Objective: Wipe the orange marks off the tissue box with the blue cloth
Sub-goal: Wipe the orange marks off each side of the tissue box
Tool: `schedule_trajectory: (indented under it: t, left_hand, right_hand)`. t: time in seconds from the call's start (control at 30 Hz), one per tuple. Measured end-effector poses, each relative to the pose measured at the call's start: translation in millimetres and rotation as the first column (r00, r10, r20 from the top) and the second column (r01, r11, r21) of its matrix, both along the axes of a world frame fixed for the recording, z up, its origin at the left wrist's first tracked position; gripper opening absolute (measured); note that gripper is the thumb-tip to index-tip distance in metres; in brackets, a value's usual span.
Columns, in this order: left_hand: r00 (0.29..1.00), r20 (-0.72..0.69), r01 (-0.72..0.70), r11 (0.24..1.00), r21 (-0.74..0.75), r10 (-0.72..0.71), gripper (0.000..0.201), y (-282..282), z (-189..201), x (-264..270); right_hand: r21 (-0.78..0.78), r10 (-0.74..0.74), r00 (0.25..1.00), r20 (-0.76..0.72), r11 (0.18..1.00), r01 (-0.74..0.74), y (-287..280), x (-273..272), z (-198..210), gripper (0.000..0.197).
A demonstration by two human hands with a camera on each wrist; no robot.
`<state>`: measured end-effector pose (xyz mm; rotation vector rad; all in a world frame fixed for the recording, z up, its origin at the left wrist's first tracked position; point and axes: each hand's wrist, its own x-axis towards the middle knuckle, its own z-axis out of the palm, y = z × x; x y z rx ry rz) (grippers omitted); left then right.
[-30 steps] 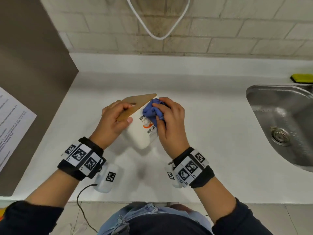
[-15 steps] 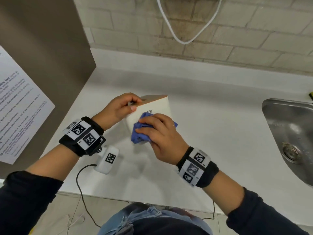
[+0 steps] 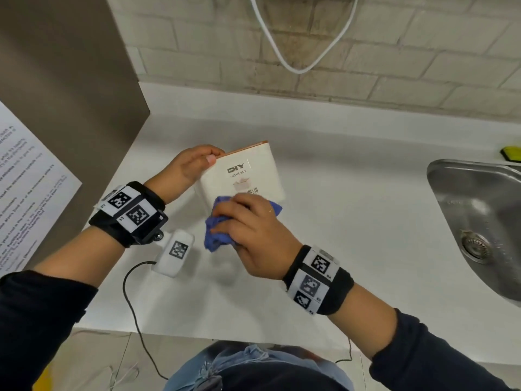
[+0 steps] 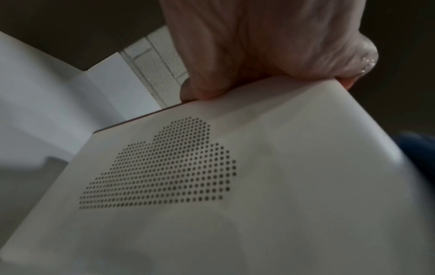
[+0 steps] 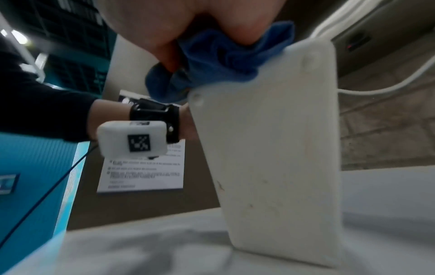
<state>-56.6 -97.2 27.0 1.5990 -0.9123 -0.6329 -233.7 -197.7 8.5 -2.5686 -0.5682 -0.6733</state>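
Note:
The white tissue box [image 3: 248, 176] stands tilted on the countertop [image 3: 338, 221], its labelled side facing up and an orange-brown lid edge at the far end. My left hand [image 3: 194, 165] grips its upper left corner, fingers curled over the edge [image 4: 270, 55]. My right hand [image 3: 251, 230] holds the bunched blue cloth [image 3: 217, 235] against the near end of the box [image 5: 270, 148], where the cloth [image 5: 219, 61] sits on the box's corner. Faint orange smudges show on the box's end face in the right wrist view. A dotted cloud pattern covers the box side [image 4: 164, 167] in the left wrist view.
A steel sink [image 3: 479, 221] lies at the right, with a yellow-green sponge [image 3: 511, 153] behind it. A brown panel with a printed sheet [image 3: 25, 193] stands at the left. A white cable [image 3: 298, 52] hangs on the brick wall.
The box was turned so its labelled face points up. My right hand slid the cloth from the far end of the box down to its near end.

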Motion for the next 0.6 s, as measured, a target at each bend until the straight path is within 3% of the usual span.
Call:
schedule_trajectory:
  t: [0.07,0.13,0.23,0.33,0.43,0.5,0.6]
  left_hand:
    - [1.0,-0.016,-0.023,1.0,-0.012,0.023,0.036,1.8,0.6,5.3]
    - [0.995,-0.069,-0.076,0.997,-0.013,0.075,0.035,7.8,-1.4,12.1]
    - [0.993,-0.096,-0.065,0.998,-0.004,0.064,0.04,15.8,-5.1,13.6]
    - [0.998,-0.057,0.009,1.0,0.007,-0.008,0.031,12.4,-0.6,-6.1]
    - [0.969,0.187,0.141,0.983,0.115,-0.161,0.029,7.2,0.4,-34.8]
    - [0.889,0.337,0.251,0.946,0.205,-0.309,0.041,8.2,-5.4,-51.3]
    - [0.779,0.476,0.257,0.901,0.35,-0.408,0.057,16.3,-22.3,-58.3]
  right_hand:
    - [-0.072,0.016,0.999,-0.041,0.997,-0.019,-17.4,-10.5,-10.2,0.028]
    - [-0.066,-0.068,0.993,-0.099,0.996,0.062,-40.9,-22.1,-16.1,0.029]
    - [0.144,-0.291,0.952,-0.092,0.942,0.302,-71.2,-41.1,-11.1,0.018]
    - [0.39,-0.439,0.898,-0.029,0.823,0.414,-83.8,-47.0,-1.4,0.028]
    - [0.492,-0.46,0.888,-0.023,0.768,0.41,-83.8,-48.8,8.3,0.027]
    - [0.512,-0.491,0.869,-0.064,0.731,0.451,-85.0,-53.2,3.4,0.026]
    - [0.541,-0.522,0.842,-0.138,0.672,0.506,-87.0,-60.4,-5.9,0.03]
